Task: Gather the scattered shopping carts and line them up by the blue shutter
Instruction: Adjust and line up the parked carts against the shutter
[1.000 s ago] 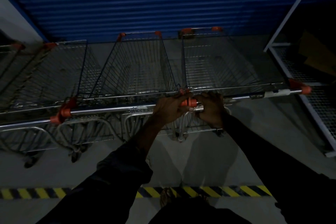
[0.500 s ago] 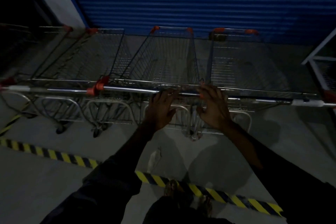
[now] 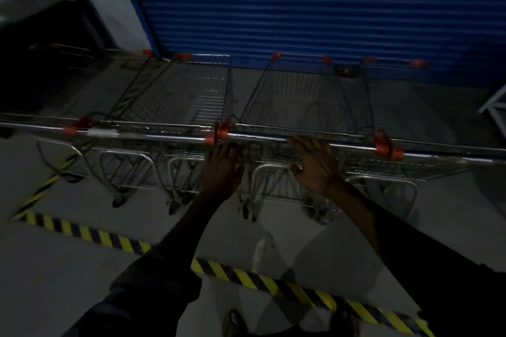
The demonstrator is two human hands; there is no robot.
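Note:
Several wire shopping carts stand side by side, noses toward the blue shutter (image 3: 301, 8). The middle cart (image 3: 295, 96) has a chrome handle bar (image 3: 262, 137) with orange end caps. My left hand (image 3: 223, 165) hangs just below that bar near its left cap, fingers apart, holding nothing. My right hand (image 3: 315, 163) is open too, with its fingertips at or just over the bar. A cart (image 3: 191, 90) stands to the left and another (image 3: 397, 101) to the right. Dark sleeves cover both forearms.
A yellow-and-black hazard stripe (image 3: 246, 276) crosses the floor behind the carts and bends away at the left (image 3: 46, 186). A white wall pillar (image 3: 90, 8) borders the shutter's left side. A white frame corner (image 3: 495, 101) shows at the right edge. My feet are at the bottom.
Both hands have let go of the handle bars they gripped a second ago and now hang open. The view has swung left, showing more carts and the white pillar.

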